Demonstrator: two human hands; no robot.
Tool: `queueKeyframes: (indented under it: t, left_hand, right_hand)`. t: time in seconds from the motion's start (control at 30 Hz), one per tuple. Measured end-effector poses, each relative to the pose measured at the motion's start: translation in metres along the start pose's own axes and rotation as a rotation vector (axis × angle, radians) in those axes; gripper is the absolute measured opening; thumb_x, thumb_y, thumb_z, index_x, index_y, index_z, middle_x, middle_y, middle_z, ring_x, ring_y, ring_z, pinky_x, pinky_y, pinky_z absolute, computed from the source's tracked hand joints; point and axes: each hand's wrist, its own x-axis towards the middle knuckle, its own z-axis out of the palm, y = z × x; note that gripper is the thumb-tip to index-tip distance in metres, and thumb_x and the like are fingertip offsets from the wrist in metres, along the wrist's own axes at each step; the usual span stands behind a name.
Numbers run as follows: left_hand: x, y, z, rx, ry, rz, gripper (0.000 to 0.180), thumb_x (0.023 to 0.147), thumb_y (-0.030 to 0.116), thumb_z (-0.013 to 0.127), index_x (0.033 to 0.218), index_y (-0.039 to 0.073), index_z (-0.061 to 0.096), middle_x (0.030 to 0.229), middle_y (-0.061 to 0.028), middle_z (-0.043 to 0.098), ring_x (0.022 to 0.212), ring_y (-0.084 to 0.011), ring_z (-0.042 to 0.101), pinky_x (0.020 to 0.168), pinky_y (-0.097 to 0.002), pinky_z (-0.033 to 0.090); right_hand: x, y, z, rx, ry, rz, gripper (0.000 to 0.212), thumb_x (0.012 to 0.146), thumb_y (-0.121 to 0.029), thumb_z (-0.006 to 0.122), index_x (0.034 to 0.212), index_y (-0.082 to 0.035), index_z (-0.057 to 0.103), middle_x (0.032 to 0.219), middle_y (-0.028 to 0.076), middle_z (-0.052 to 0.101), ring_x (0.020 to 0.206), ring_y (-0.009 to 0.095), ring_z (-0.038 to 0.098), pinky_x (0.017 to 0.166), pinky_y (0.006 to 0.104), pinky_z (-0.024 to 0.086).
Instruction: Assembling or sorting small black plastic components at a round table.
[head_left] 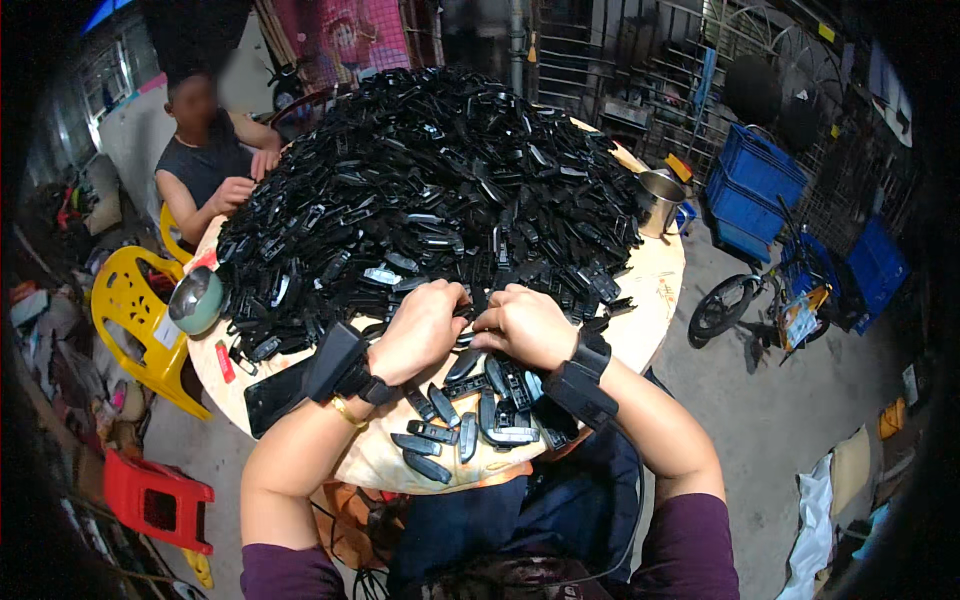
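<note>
A large heap of small, elongated black plastic parts (430, 180) covers most of a round table (655, 285). At the heap's near edge my left hand (422, 328) and my right hand (530, 325) are close together, fingers bent and pinched inward. Whatever they grip is hidden by the fingers, though black parts lie right around them. Between my forearms a looser group of finished-looking black oval pieces (467, 437) lies near the table's front edge. Each of my wrists wears a black strapped device (338, 360); a gold bracelet is on the left one.
Beside my left forearm lies a dark flat phone-like slab (275, 398). A green bowl (196, 300) and a metal mug (660, 203) stand at the table's rim. Across to the left, another person (205, 160) handles the heap. Yellow chair (140, 320), red stool (158, 500), blue crates (755, 185) surround the table.
</note>
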Motion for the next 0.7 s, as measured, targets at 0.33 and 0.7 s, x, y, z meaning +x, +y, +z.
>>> queueKeyframes:
  t: [0.33, 0.7]
  left_hand:
    - [-0.017, 0.004, 0.020, 0.118, 0.149, 0.077, 0.020, 0.078, 0.004, 0.062, 0.097, -0.002, 0.063, 0.090, -0.0183, 0.055, 0.090, -0.0351, 0.053, 0.081, -0.0415, 0.045]
    - [-0.016, 0.005, 0.022, 0.128, 0.167, 0.117, 0.025, 0.071, 0.004, 0.068, 0.092, -0.002, 0.057, 0.094, -0.0183, 0.052, 0.092, -0.0353, 0.049, 0.080, -0.0407, 0.045]
  right_hand:
    - [-0.016, 0.019, -0.030, 0.264, 0.117, 0.093, 0.011, 0.068, -0.012, 0.069, 0.071, -0.003, 0.063, 0.076, 0.011, 0.063, 0.077, 0.030, 0.062, 0.071, 0.0378, 0.050]
    - [-0.043, -0.005, -0.027, 1.252, 0.409, 0.460, 0.050, 0.084, 0.000, 0.065, 0.130, 0.000, 0.045, 0.102, 0.005, 0.062, 0.085, 0.009, 0.059, 0.076, 0.0228, 0.050]
